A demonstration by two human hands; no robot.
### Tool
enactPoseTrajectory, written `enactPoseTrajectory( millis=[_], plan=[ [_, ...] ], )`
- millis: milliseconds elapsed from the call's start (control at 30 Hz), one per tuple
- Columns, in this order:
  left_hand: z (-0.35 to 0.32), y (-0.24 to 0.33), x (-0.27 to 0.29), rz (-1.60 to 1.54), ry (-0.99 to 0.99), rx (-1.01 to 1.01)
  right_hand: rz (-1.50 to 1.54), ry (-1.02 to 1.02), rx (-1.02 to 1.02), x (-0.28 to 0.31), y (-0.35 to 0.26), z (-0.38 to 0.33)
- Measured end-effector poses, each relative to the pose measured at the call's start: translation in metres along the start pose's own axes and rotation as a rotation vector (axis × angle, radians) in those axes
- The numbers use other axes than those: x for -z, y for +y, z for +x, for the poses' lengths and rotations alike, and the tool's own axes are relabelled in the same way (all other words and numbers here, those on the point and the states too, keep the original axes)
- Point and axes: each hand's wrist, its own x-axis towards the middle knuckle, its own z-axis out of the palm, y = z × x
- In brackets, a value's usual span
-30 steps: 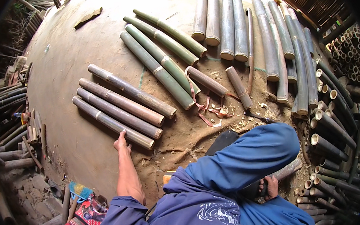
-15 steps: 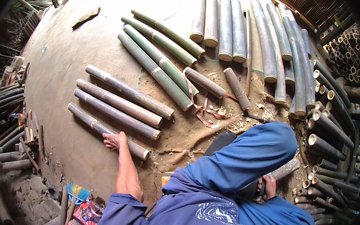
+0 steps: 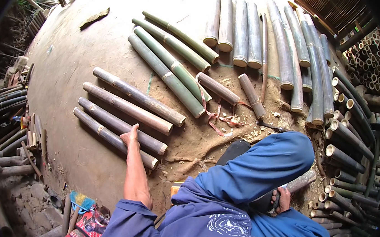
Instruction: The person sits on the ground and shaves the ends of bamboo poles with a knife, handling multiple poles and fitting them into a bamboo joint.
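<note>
Bamboo tube (image 3: 103, 114) could roll if nudged by the left hand (image 3: 130, 137), its grip unclear, like the right hand's (image 3: 284, 199).

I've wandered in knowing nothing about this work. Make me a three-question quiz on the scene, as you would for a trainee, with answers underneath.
1. Multiple choice: the person's bare left hand is nearest to which of these?
A) a woven bamboo wall panel
B) the row of brownish-grey, round bamboo poles
C) a stack of cut bamboo at the far right

2. True or false: the blue-and-yellow bristled brush head is at the lower left of the picture, near the red patterned fabric.

3. Count: how many long green bamboo poles lie in the group just beyond that brownish-grey row?

Key:
1. B
2. True
3. Four
</note>
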Motion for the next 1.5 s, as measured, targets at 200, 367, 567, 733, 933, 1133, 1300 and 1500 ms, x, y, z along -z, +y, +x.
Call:
enactPoseTrajectory(
  millis=[200,367,567,733,933,1133,1300,1500],
  plan=[
    [0.007,-0.003,0.005,-0.094,-0.095,-0.038,-0.068,-0.034,-0.006,-0.005,-0.007,0.002],
    [0.009,-0.016,0.025,-1.174,-0.855,0.186,-0.053,-0.038,0.012,-0.001,-0.001,0.004],
    [-0.001,-0.006,0.009,-0.686,-0.226,0.161,-0.029,-0.027,-0.01,-0.004,-0.001,0.007],
    [-0.002,-0.011,0.003,-0.084,0.027,-0.031,-0.02,-0.028,-0.01,-0.006,-0.001,0.005],
    [-0.056,0.019,0.001,0.461,0.232,-0.459,-0.016,-0.013,-0.006,-0.006,-0.003,0.002],
    [-0.022,0.058,-0.033,0.193,-0.045,-0.187,-0.043,-0.056,-0.021,-0.007,-0.004,0.007],
    [-0.007,0.035,-0.029,-0.841,-0.564,0.118,-0.003,-0.038,0.001,-0.002,-0.002,0.003],
    [-0.016,0.039,-0.018,-0.794,-0.4,0.182,-0.021,-0.053,-0.021,-0.008,0.003,0.004]
  ],
)
